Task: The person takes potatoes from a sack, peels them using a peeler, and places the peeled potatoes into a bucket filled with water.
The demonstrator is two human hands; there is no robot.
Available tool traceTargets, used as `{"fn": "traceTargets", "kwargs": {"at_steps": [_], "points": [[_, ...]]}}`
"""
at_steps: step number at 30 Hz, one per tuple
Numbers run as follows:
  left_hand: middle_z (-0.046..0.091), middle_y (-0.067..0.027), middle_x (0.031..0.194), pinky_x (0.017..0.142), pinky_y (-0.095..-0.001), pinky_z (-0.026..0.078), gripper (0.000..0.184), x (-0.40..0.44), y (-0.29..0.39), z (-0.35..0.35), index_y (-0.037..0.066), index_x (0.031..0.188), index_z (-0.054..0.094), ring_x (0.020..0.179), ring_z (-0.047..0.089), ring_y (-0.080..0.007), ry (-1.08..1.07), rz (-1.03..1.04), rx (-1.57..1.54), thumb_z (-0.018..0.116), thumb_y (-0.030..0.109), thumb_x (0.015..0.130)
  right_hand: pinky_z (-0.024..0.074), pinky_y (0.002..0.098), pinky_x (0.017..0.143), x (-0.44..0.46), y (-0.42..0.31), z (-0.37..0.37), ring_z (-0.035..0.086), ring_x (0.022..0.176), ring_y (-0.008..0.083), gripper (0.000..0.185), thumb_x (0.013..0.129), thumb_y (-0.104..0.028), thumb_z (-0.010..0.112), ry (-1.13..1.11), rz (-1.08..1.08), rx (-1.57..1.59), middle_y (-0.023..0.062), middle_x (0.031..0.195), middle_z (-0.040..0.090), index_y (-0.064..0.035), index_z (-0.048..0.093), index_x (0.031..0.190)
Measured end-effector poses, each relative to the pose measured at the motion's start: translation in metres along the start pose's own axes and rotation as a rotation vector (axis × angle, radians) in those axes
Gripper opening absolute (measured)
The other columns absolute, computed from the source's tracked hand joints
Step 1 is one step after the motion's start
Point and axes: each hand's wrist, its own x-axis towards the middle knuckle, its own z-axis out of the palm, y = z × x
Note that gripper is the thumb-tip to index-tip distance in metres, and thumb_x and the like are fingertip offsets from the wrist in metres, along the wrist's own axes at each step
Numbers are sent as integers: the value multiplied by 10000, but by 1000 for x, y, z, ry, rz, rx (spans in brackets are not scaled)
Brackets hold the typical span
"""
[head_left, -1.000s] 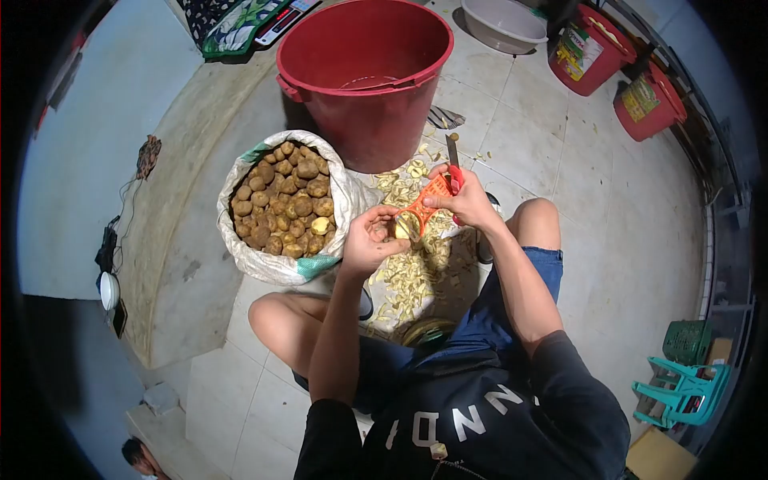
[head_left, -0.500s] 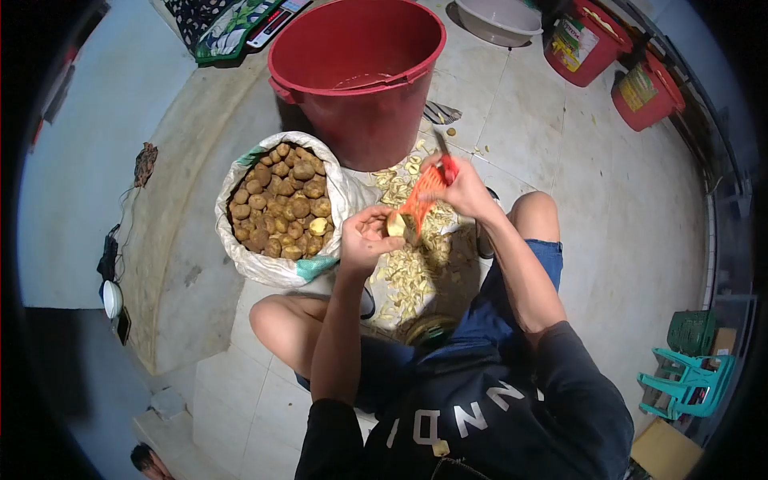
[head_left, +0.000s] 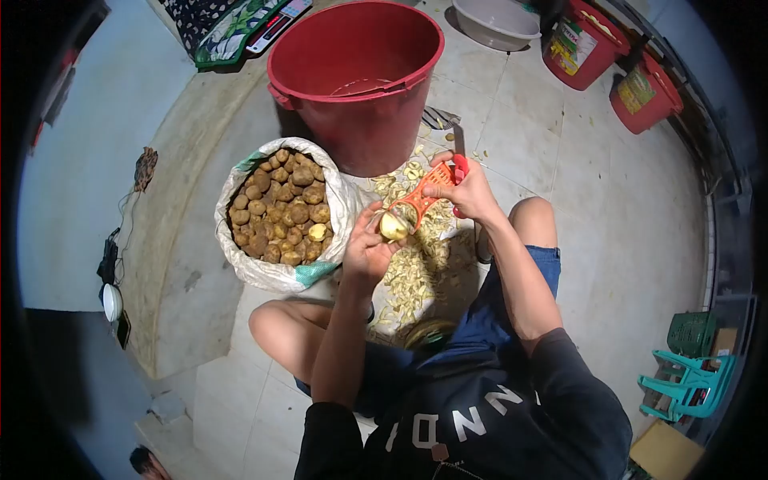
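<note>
My left hand (head_left: 368, 250) is closed around a partly peeled potato (head_left: 394, 227), its pale flesh showing. An orange peeler (head_left: 432, 190) is gripped in my right hand (head_left: 474, 194), with its head against or very near the potato. A red-handled tool (head_left: 461, 166) with a dark blade, which looks like a knife, also sits in my right hand and points away from me. Pale peelings (head_left: 412, 284) lie scattered on the floor below both hands. To the left stands an open white sack (head_left: 346, 200) full of unpeeled potatoes (head_left: 280, 204), one with a pale cut face.
Beyond the sack is a large red tub (head_left: 360, 132). Farther back are a grey-white basin (head_left: 496, 28) and two smaller red buckets (head_left: 582, 48). A teal plastic stool (head_left: 688, 384) is at the right. Part of another person (head_left: 148, 462) shows at lower left.
The potato has turned, so more pale flesh faces up. My right hand has shifted slightly right and down, and the peeler now lies flatter to view.
</note>
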Motion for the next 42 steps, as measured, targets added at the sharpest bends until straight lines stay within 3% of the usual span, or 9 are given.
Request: {"fn": "traceTargets", "kwargs": {"at_steps": [1, 6, 11, 23, 29, 32, 37, 40, 42], "points": [[510, -189, 1289, 981, -431, 476, 524, -3, 1, -1, -13, 1295, 449, 1166, 537, -291, -4, -56, -163, 430, -138, 787, 476, 236, 661, -1, 4, 0, 571, 749, 65, 395, 711, -60, 844, -3, 3, 5, 2, 822, 627, -20, 579, 1002], [536, -162, 1265, 976, -409, 460, 344, 3, 0, -2, -2, 1296, 458, 1152, 539, -265, 100, 61, 119, 469, 43, 955, 471, 246, 661, -2, 10, -5, 567, 729, 73, 423, 704, -120, 860, 32, 65, -134, -7, 805, 621, -22, 578, 1003], [563, -131, 1197, 944, -385, 469, 352, 3, -1, -4, -4, 1292, 461, 1092, 560, -240, 84, 84, 123, 472, 20, 940, 455, 246, 664, 0, 29, -7, 533, 731, 76, 455, 695, -173, 872, 58, 60, -275, -15, 803, 593, -26, 579, 1011], [547, -152, 1160, 896, -327, 526, 512, 8, -2, -6, -52, 1205, 469, 1007, 606, -211, 87, 332, 608, 625, -201, 741, 435, 231, 635, 0, 28, 0, 512, 706, 60, 383, 741, -160, 843, 104, 62, -235, -35, 770, 562, -26, 587, 993], [503, -91, 1025, 882, -292, 474, 448, 7, -2, 16, -23, 1042, 473, 962, 556, -153, 70, 365, 694, 640, -156, 648, 461, 239, 671, -2, 15, 19, 538, 751, 57, 344, 756, -98, 822, -72, 40, 18, -22, 829, 593, -25, 593, 1001], [497, -128, 1067, 924, -296, 442, 470, 6, 1, 11, 0, 986, 506, 1022, 524, -173, -46, 603, 898, 657, -148, 565, 463, 239, 674, -3, 7, 19, 541, 756, 60, 336, 757, -93, 819, -67, 60, -3, -19, 832, 598, -24, 592, 994], [524, -141, 1082, 930, -323, 458, 428, -1, 7, 15, 1, 968, 528, 1014, 545, -185, -86, 500, 800, 672, -138, 590, 468, 244, 653, 10, 16, -3, 545, 737, 60, 344, 747, -72, 818, 83, 67, -284, -20, 817, 601, -21, 591, 999], [541, -146, 1079, 925, -344, 474, 417, 2, 11, 16, 1, 967, 536, 1018, 554, -191, -125, 439, 733, 679, -136, 600, 449, 236, 633, 8, 8, 0, 524, 714, 53, 349, 741, -68, 815, -33, -44, -56, -14, 810, 593, -13, 586, 997], [565, -159, 1081, 927, -360, 493, 446, 2, 11, 13, -4, 994, 538, 1030, 581, -215, -159, 438, 759, 696, -139, 599, 440, 228, 657, 6, 5, 0, 530, 742, 51, 330, 729, -96, 831, -94, -85, -332, -20, 821, 596, -26, 613, 967]]}}
